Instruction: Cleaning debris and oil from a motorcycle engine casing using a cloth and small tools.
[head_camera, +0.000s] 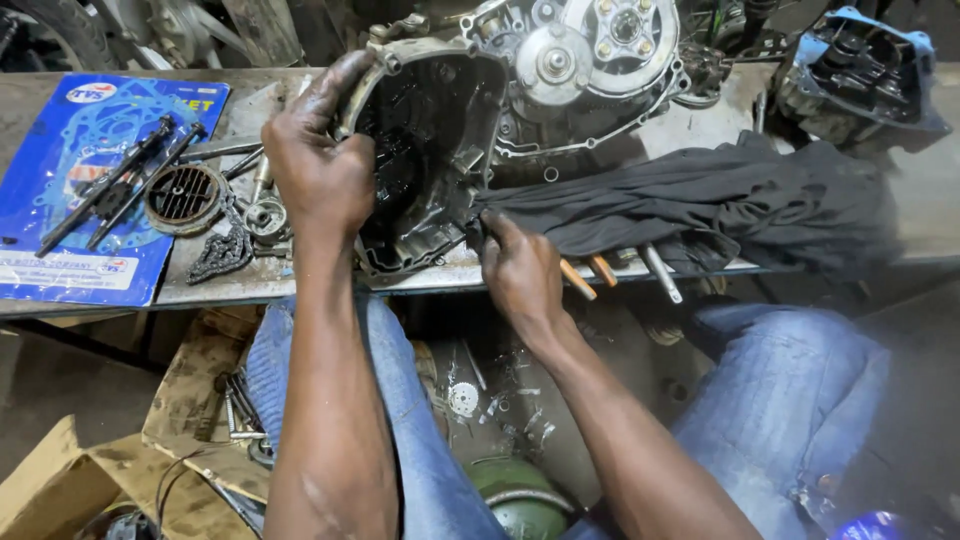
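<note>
A: Engine cover (430, 150), one of them, black and oily on the inside, stands tilted on the metal bench (690, 125) near the middle of the view, leaning back toward the engine block (585, 70) at its one o'clock.

B: Who holds it?

A: The left hand (320, 165) grips its rim at nine o'clock, fingers curled over the upper edge and clamped on the casting. The right hand (520, 270) is at the cover's five o'clock, fingers pinched together on the end of one dark cloth (720, 205), pressing it against the cover's lower right edge.

B: And the cloth?

A: It trails off toward three o'clock across the bench. From under it, at six o'clock, three tool handles (600, 272) poke out over the bench edge: two orange, one metal.

B: Further left?

A: At nine o'clock of the left hand, one round grated part (183, 195), one short length of chain (222, 250) below it, and one blue gasket packet (60, 230) with two dark rods (120, 185) lying on it.

B: Far right?

A: One blue-edged housing (860, 75) at two o'clock. Down at six o'clock, two knees in blue jeans (780, 400).
</note>
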